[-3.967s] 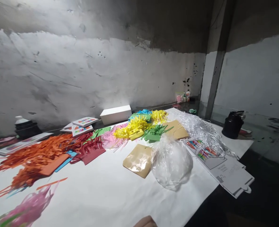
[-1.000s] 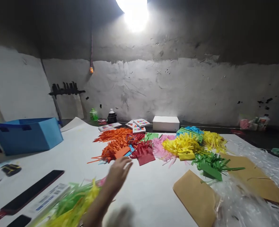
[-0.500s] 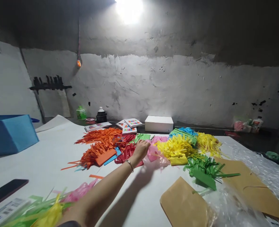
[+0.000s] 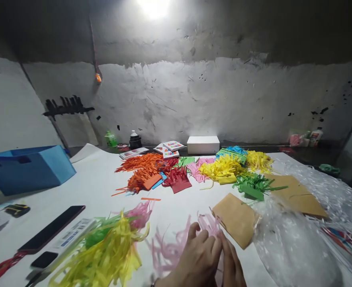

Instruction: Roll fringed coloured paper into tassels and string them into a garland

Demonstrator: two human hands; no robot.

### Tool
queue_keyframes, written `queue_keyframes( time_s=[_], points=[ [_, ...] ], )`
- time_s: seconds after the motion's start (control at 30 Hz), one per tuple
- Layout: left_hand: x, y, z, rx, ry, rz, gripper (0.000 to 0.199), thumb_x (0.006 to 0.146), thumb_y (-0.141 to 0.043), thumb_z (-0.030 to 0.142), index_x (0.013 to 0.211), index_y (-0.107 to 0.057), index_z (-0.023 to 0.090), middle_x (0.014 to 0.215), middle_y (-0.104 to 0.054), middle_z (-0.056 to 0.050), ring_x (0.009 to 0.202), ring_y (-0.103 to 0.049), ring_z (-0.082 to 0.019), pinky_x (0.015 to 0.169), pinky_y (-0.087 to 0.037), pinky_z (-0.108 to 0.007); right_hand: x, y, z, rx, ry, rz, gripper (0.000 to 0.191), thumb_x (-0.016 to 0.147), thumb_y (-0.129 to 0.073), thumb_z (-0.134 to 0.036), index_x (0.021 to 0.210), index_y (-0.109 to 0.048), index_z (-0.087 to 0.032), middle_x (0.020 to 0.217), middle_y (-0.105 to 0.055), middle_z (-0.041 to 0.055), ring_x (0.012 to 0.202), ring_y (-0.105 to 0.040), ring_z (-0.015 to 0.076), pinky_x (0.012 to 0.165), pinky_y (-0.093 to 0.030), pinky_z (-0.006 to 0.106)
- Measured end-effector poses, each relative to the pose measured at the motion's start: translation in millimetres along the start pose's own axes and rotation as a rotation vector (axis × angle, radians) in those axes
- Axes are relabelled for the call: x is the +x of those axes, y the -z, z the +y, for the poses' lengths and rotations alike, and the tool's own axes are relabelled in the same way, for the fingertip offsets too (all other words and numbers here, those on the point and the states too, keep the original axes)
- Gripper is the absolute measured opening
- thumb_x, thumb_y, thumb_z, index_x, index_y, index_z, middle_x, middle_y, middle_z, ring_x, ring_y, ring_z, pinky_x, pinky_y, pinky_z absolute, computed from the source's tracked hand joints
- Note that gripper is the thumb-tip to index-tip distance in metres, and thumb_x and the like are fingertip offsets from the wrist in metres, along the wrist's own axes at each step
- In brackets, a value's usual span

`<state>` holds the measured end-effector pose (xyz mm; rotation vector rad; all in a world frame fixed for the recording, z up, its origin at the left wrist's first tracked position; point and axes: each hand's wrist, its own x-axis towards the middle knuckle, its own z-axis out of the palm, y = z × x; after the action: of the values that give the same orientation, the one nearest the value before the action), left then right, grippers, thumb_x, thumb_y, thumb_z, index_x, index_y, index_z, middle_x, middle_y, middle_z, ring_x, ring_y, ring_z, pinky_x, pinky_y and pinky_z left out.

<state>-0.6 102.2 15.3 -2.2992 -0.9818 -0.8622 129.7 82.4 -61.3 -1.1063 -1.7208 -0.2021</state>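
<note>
Pink fringed paper (image 4: 171, 249) spreads in loose strips around my hands, low in the middle of the view. My left hand (image 4: 198, 255), with a bracelet at its wrist, is closed on the pink paper, its fingers curled. My right hand (image 4: 231, 259) touches it from the right, fingers pressed together on the same paper. Left of them lies a bundle of yellow fringe (image 4: 104, 255) with green and pink strips (image 4: 141, 215). Farther back are piles of orange (image 4: 143, 171), red (image 4: 178, 181), pink (image 4: 198, 169), yellow (image 4: 223, 169) and green fringe (image 4: 252, 186).
A blue box (image 4: 44, 167) stands at the left, with a phone (image 4: 55, 229) nearer me. Brown paper pieces (image 4: 235, 219) and clear plastic (image 4: 295, 243) lie right. A white box (image 4: 202, 145) and cards (image 4: 171, 149) sit by the wall.
My left hand has come back from the far piles with pink fringed paper. My right hand has come into view beside it. The view has tilted and shifted.
</note>
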Motion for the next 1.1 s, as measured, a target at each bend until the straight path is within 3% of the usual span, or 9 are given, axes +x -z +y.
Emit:
queue_keyframes(
  time_s=[0.1,0.2,0.3,0.47,0.63,0.73,0.83,0.93,1.1],
  points=[
    [-20.2,1.9,15.8,-0.061,0.037,-0.024,0.02,0.085,-0.049,0.005,0.073,-0.05,0.02,0.059,-0.056,0.002,0.056,-0.046,-0.017,0.076,-0.032,-0.039,-3.7,-7.9,7.6,-0.028,0.114,0.002,0.046,0.097,-0.036,-0.013,0.143,-0.044,-0.012,0.109,-0.074,0.0124,0.094,-0.073,0.0228,0.079,-0.062,0.034],
    [-25.3,10.7,10.9,-0.067,0.108,-0.144,0.02,0.081,-0.05,0.002,0.08,-0.056,0.022,0.064,-0.061,0.0,0.061,-0.051,-0.02,0.076,-0.033,-0.039,2.8,7.8,14.7,-0.054,0.127,-0.003,0.049,0.084,-0.034,0.002,0.121,-0.061,-0.018,0.097,-0.076,0.0065,0.087,-0.074,0.0214,0.091,-0.058,0.041],
    [-19.9,28.0,2.6,-0.067,0.146,-0.178,0.022,0.086,-0.05,0.004,0.089,-0.062,0.023,0.07,-0.063,-0.002,0.068,-0.054,-0.021,0.08,-0.034,-0.041,16.6,41.0,16.6,-0.12,0.122,0.019,0.061,0.074,-0.033,0.008,0.121,-0.062,-0.018,0.107,-0.075,0.0073,0.102,-0.071,0.0217,0.112,-0.041,0.051],
    [-34.9,47.0,8.3,-0.146,0.03,0.007,0.027,0.093,-0.047,0.005,0.101,-0.066,0.023,0.077,-0.063,0.0,0.076,-0.055,-0.017,0.098,-0.034,-0.045,6.8,80.0,15.8,-0.166,0.365,-0.032,0.062,0.077,-0.036,0.006,0.134,-0.055,-0.008,0.129,-0.066,0.0152,0.13,-0.054,0.0247,0.119,-0.028,0.055],
    [-97.8,23.4,25.5,-0.207,-0.029,-0.091,0.013,0.097,-0.054,0.017,0.096,-0.067,0.022,0.092,-0.071,-0.001,0.098,-0.061,-0.019,0.119,-0.016,-0.048,-47.1,74.6,14.7,-0.077,0.42,-0.196,0.048,0.079,-0.039,0.004,0.114,-0.068,-0.01,0.112,-0.075,0.0096,0.124,-0.06,0.0196,0.12,-0.032,0.042],
    [-126.8,12.1,36.7,-0.255,0.009,-0.194,0.011,0.096,-0.056,0.022,0.098,-0.067,0.021,0.093,-0.072,-0.001,0.099,-0.062,-0.019,0.122,-0.007,-0.049,-65.4,75.4,4.9,-0.04,0.374,-0.307,0.055,0.072,-0.042,0.001,0.122,-0.065,-0.008,0.124,-0.069,0.0131,0.131,-0.054,0.0242,0.116,-0.037,0.046],
    [-135.3,11.3,47.6,-0.315,0.117,-0.219,0.011,0.096,-0.056,0.021,0.101,-0.066,0.021,0.097,-0.073,-0.001,0.1,-0.062,-0.019,0.122,-0.007,-0.048,-69.3,77.6,-9.4,-0.005,0.418,-0.404,0.065,0.069,-0.045,-0.002,0.133,-0.059,-0.008,0.139,-0.06,0.0142,0.138,-0.045,0.0281,0.114,-0.04,0.048],
    [-132.6,14.9,51.9,-0.37,0.177,-0.223,0.015,0.095,-0.053,0.015,0.098,-0.065,0.022,0.094,-0.073,-0.001,0.097,-0.063,-0.018,0.122,-0.008,-0.046,-70.6,74.4,-18.4,0.042,0.404,-0.399,0.053,0.079,-0.05,-0.006,0.131,-0.06,-0.009,0.127,-0.069,0.0116,0.129,-0.056,0.0243,0.115,-0.04,0.043],
    [-136.1,28.1,26.7,-0.376,0.294,-0.276,0.026,0.086,-0.049,0.004,0.087,-0.065,0.025,0.089,-0.074,0.001,0.094,-0.065,-0.018,0.119,-0.008,-0.05,-72.8,72.4,-18.1,0.066,0.404,-0.386,0.031,0.089,-0.051,-0.006,0.114,-0.067,-0.014,0.112,-0.075,0.0086,0.112,-0.067,0.0214,0.11,-0.047,0.041]
  ],
)
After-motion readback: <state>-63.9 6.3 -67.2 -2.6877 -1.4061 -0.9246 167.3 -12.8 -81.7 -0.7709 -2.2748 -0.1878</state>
